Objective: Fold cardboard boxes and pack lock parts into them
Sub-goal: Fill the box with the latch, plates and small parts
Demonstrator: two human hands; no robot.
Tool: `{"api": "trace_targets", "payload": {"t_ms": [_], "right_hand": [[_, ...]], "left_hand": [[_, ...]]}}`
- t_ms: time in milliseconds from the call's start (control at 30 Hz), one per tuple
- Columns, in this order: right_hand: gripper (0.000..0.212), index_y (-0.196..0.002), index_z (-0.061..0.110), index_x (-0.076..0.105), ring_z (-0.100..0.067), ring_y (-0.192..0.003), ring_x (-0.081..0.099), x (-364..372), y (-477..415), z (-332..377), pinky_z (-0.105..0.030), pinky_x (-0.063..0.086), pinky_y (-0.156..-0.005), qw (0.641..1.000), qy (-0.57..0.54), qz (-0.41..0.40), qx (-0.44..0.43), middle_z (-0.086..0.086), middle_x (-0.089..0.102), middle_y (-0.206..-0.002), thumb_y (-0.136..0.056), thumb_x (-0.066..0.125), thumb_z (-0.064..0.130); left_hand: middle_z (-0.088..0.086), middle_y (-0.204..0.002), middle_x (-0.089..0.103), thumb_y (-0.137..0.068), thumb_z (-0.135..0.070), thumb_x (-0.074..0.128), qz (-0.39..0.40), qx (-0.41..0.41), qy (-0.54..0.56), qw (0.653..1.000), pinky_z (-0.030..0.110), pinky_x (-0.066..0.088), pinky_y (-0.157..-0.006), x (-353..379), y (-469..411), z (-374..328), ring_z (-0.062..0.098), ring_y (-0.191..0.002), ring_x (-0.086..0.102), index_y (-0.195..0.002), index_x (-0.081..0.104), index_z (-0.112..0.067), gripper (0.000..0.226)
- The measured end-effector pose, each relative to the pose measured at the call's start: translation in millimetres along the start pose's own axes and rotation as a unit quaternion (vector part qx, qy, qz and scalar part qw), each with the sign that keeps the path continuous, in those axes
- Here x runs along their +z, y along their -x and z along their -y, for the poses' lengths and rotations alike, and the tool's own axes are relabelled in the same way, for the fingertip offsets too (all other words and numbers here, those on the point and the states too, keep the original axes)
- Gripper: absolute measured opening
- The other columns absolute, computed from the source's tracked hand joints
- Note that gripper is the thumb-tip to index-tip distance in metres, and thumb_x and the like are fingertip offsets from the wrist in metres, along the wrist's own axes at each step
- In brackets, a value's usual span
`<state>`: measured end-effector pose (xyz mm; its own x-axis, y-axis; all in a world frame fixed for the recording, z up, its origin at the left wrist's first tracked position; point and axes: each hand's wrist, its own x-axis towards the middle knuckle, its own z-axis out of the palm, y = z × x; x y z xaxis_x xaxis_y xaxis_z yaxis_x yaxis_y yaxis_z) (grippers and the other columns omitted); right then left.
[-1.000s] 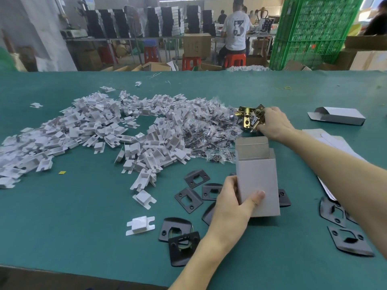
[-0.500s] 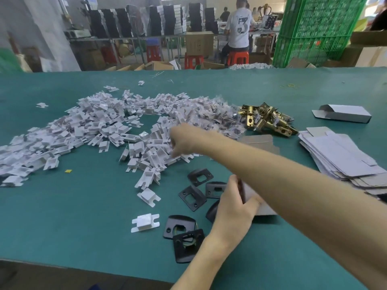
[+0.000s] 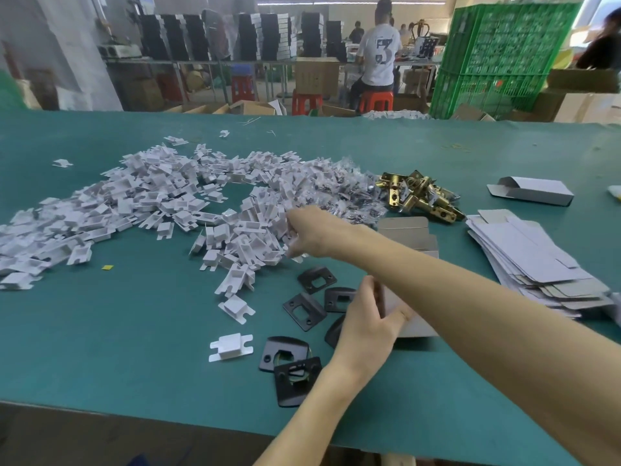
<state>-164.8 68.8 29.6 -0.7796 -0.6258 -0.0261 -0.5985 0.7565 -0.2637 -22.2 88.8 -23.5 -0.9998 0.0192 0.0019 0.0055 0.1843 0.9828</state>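
Packing station, seen from the near edge of the green worktop (image 3: 100, 348). The left hand (image 3: 366, 319) grips the near left corner of an open grey cardboard box (image 3: 415, 245) standing on the worktop, fingers (image 3: 371, 290) and thumb clamped on its wall. The right forearm crosses above this box, hiding much of it. The right hand (image 3: 312, 235) reaches to the near right edge of the heap of white plastic inserts (image 3: 161, 203); its fingers are curled down into the heap, and whether they hold a piece cannot be told. Black strike plates (image 3: 304, 309) lie just left of the box, between the heap and the near edge. Brass latches (image 3: 420, 196) lie beyond the box, flat box blanks (image 3: 531, 264) to its right, with a folded box (image 3: 534, 191) behind them. Bare worktop opens to the near left, crossed only by one loose insert (image 3: 230, 346).
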Motion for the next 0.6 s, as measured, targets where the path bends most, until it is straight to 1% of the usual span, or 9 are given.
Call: {"api": "trace_targets", "payload": {"t_ms": [67,100,167,233,300,367,433,500,600], "right_hand": [[0.027,-0.098,0.000,0.059,-0.014,-0.065,0.055,-19,14,-2,-0.034,0.055,-0.066,0.997,-0.065,-0.031,-0.001,-0.010,0.067,-0.087,-0.088,0.078,0.017],[0.027,-0.098,0.000,0.061,-0.015,-0.066,0.057,-30,23,-3,-0.033,0.057,-0.069,0.994,-0.099,-0.052,-0.003,-0.010,0.068,-0.086,-0.088,0.078,0.020],[0.027,-0.096,0.004,0.063,-0.012,-0.065,0.062,-53,42,-8,-0.024,0.056,-0.063,0.986,-0.142,-0.086,-0.005,-0.004,0.069,-0.082,-0.088,0.078,0.024],[0.028,-0.098,0.011,0.064,-0.011,-0.063,0.068,-75,63,-17,-0.019,0.052,-0.057,0.983,-0.144,-0.115,-0.001,0.001,0.069,-0.078,-0.085,0.081,0.028],[0.029,-0.100,0.015,0.064,-0.009,-0.059,0.070,-92,83,-31,-0.015,0.050,-0.051,0.980,-0.142,-0.139,0.011,0.002,0.071,-0.075,-0.083,0.084,0.028],[0.029,-0.100,0.015,0.066,-0.010,-0.059,0.071,-101,100,-45,-0.016,0.051,-0.053,0.979,-0.130,-0.153,0.028,0.003,0.071,-0.073,-0.082,0.085,0.028],[0.029,-0.099,0.015,0.068,-0.013,-0.061,0.071,-102,114,-59,-0.015,0.050,-0.056,0.980,-0.120,-0.151,0.040,0.004,0.071,-0.071,-0.081,0.086,0.029],[0.028,-0.096,0.016,0.069,-0.015,-0.065,0.071,-95,124,-68,-0.019,0.052,-0.061,0.983,-0.104,-0.142,0.043,0.003,0.071,-0.071,-0.079,0.087,0.029],[0.026,-0.098,0.017,0.069,-0.019,-0.079,0.068,-79,132,-77,-0.033,0.055,-0.076,0.989,-0.043,-0.134,0.044,0.001,0.069,-0.084,-0.081,0.086,0.027]], "left_hand": [[0.023,-0.132,0.062,-0.101,-0.009,0.064,-0.006,0.003,0.015,1.000,0.045,0.048,-0.107,1,-1,2,0.036,-0.124,0.059,-0.136,0.049,0.004,0.040],[0.020,-0.132,0.063,-0.100,-0.012,0.066,-0.008,0.001,0.027,1.000,0.043,0.049,-0.107,2,-1,2,0.033,-0.124,0.060,-0.136,0.049,0.001,0.042],[0.015,-0.130,0.065,-0.099,-0.017,0.068,-0.009,-0.002,0.049,0.999,0.042,0.050,-0.107,6,-2,7,0.029,-0.122,0.062,-0.135,0.051,-0.004,0.042],[0.009,-0.129,0.066,-0.098,-0.021,0.071,-0.006,-0.014,0.064,0.998,0.038,0.052,-0.104,9,-5,12,0.023,-0.119,0.064,-0.132,0.052,-0.010,0.040],[0.002,-0.125,0.069,-0.096,-0.024,0.074,-0.006,-0.016,0.087,0.996,0.026,0.056,-0.095,10,-9,19,0.013,-0.112,0.068,-0.122,0.055,-0.018,0.033],[-0.005,-0.120,0.071,-0.093,-0.025,0.076,-0.011,-0.017,0.115,0.993,0.018,0.056,-0.086,10,-11,22,0.001,-0.101,0.070,-0.116,0.056,-0.024,0.031],[-0.006,-0.117,0.071,-0.093,-0.024,0.076,-0.019,-0.017,0.132,0.991,0.016,0.056,-0.082,10,-13,24,-0.003,-0.096,0.070,-0.115,0.056,-0.025,0.029],[-0.006,-0.116,0.071,-0.094,-0.022,0.076,-0.022,-0.012,0.136,0.990,0.015,0.056,-0.081,11,-14,26,-0.004,-0.094,0.070,-0.115,0.056,-0.024,0.029],[-0.006,-0.117,0.071,-0.094,-0.023,0.075,-0.017,-0.008,0.135,0.991,0.017,0.056,-0.084,11,-14,28,-0.003,-0.096,0.070,-0.117,0.056,-0.024,0.029]]}}
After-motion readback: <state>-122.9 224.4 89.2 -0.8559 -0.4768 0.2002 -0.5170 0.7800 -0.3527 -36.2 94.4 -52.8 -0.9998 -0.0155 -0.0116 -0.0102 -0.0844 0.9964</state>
